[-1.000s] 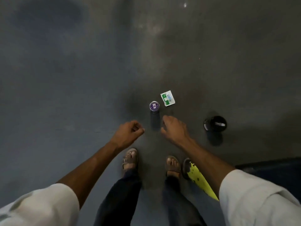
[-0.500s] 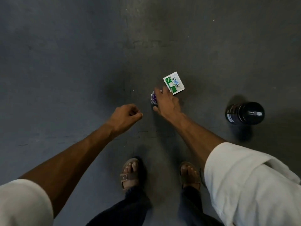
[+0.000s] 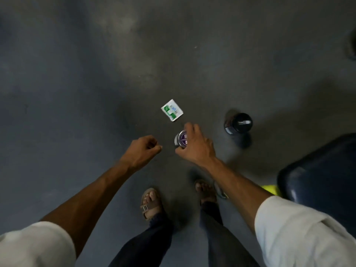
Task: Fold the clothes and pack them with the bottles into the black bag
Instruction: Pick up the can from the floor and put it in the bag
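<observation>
My right hand (image 3: 196, 146) has just lifted the small purple-capped bottle (image 3: 180, 139) off the floor (image 3: 77, 93) and grips it beside the sachet (image 3: 172, 110). The left hand (image 3: 141, 151) hangs clenched, empty. I judge one bottle secured; the dark bottle (image 3: 238, 123) waits nearby.

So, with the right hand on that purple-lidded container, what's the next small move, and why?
Probably carry the purple-lidded container right, toward the dark bag: the right hand already grips it, lifted. The black bottle and sachet lie untouched; the left hand is curled, empty.
</observation>
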The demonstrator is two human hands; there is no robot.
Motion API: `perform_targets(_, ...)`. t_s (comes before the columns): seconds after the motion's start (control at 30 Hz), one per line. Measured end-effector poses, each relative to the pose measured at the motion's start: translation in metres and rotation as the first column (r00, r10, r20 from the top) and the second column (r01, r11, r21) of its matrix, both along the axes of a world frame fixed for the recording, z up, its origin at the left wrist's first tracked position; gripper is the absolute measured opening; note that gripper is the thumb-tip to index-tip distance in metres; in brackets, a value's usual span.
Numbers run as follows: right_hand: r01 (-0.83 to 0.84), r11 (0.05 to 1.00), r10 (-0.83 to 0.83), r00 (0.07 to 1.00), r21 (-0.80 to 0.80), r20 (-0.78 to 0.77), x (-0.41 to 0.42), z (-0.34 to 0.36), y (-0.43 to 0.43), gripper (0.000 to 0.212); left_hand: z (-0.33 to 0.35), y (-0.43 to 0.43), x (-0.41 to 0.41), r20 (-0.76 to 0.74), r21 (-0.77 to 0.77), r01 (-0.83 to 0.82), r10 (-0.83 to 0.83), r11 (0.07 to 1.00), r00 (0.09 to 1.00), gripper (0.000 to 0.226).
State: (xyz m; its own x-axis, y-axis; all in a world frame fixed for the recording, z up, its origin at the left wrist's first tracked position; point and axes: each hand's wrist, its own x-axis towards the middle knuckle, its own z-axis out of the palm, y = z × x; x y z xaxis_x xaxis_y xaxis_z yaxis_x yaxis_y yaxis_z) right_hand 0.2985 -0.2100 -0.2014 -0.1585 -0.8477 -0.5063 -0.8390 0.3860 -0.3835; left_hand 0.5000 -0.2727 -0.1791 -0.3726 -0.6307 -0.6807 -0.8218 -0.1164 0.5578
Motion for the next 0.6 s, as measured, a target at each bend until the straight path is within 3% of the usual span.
perform_targets(0.17,0.224,0.973,-0.224,0.974,-0.048,0.007,-0.042,0.145,0.051,0.072,0.125,0.019,-0.057,-0.052,-0.020,0.139,-0.140,0.990,0.989,0.023)
perform_targets(0.3,0.444,0.883,-0.444,0.895,-0.150,0.037,-0.082,0.267,0.099,0.063,0.241,0.043,-0.120,-0.132,-0.054,0.265,-0.270,0.963,0.954,0.012)
perform_targets(0.43,0.575,0.779,-0.574,0.814,-0.249,0.083,-0.135,0.362,0.152,0.053,0.324,0.077,-0.189,-0.219,-0.111,0.344,-0.361,0.932,0.906,0.035)
perform_targets(0.6,0.598,0.709,-0.641,0.767,-0.374,0.010,-0.225,0.442,0.223,0.052,0.383,0.133,-0.292,-0.202,-0.203,0.436,-0.474,0.877,0.857,0.010)
